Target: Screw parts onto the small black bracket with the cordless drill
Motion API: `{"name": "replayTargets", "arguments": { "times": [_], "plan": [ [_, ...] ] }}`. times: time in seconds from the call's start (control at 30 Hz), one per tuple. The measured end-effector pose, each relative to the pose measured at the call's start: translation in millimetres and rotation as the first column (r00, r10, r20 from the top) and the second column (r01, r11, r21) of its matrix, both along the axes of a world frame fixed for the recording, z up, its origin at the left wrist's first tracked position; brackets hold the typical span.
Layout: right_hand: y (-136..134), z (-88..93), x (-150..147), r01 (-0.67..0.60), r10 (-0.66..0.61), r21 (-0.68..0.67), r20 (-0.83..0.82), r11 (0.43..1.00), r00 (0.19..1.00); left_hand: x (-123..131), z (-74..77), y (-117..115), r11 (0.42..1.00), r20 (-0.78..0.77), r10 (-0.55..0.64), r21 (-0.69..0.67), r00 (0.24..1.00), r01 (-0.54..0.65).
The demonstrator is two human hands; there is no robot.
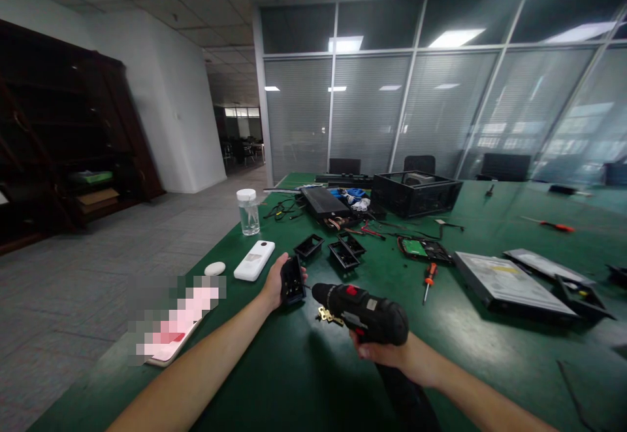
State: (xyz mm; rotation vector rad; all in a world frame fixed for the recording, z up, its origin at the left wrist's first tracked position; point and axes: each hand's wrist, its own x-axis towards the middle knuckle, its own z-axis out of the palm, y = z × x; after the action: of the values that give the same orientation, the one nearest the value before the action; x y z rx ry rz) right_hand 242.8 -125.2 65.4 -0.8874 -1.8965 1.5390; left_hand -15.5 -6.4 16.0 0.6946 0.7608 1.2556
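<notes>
My left hand [275, 284] is closed around a small black plastic box-like part [292, 280], held up on edge above the table. In my right hand [379, 353] is a black cordless drill [365, 311] with red details, gripped by its handle. The drill's tip points left at the black part; whether the bit touches it I cannot tell. Below the drill's front lie several small brass-coloured metal pieces [329, 316]. Just beyond my left hand sit similar black open parts, one alone [308, 246] and two close together [344, 255].
On the green table [274, 380] at left are a phone [171, 337], a white device [254, 260] and a lidded jar [248, 212]. Farther back stands a black case [416, 193]. Rightward lie a screwdriver [429, 281], a circuit board [416, 247] and a metal drive [509, 285].
</notes>
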Motion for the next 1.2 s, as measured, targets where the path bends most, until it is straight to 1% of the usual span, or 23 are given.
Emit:
{"name": "replayTargets", "arguments": {
  "times": [0.23, 0.5, 0.7, 0.83, 0.93, 1.03, 1.2],
  "plan": [
    [-1.7, 4.3, -1.0, 0.010, -0.010, 0.012, 0.003, 1.000, 1.000, 0.4, 1.8, -0.8, 1.000, -0.001, -0.017, 0.008, 1.000, 0.017],
    [-5.0, 11.2, -1.6, 0.015, -0.015, 0.023, 0.019, 1.000, 1.000, 2.4, 5.6, -3.3, 0.999, 0.033, 0.024, -0.021, 0.999, -0.024],
    [-3.1, 5.4, 0.3, 0.036, -0.035, -0.026, 0.031, 0.999, 0.999, 3.3, 8.1, -4.7, 1.000, 0.052, 0.019, -0.021, 0.998, -0.018],
    [-1.4, 3.3, 0.2, 0.026, -0.026, 0.014, 0.045, 1.000, 0.999, 2.4, 6.1, -4.0, 1.000, 0.037, 0.021, 0.003, 0.999, -0.021],
    [-0.7, 2.8, -0.1, 0.014, -0.016, 0.031, 0.043, 0.999, 0.999, 2.0, 5.4, -3.6, 1.000, 0.042, 0.027, -0.008, 0.999, -0.027],
    [-0.8, 2.2, -0.1, 0.029, -0.030, 0.009, 0.030, 1.000, 0.999, 1.6, 5.3, -3.2, 0.999, 0.049, 0.031, -0.017, 0.998, -0.030],
    [-0.6, -0.4, 1.4, 0.045, -0.045, -0.014, 0.036, 0.999, 0.998, 0.6, 4.7, -2.9, 1.000, 0.049, 0.021, 0.007, 0.999, -0.021]
  ]
}}
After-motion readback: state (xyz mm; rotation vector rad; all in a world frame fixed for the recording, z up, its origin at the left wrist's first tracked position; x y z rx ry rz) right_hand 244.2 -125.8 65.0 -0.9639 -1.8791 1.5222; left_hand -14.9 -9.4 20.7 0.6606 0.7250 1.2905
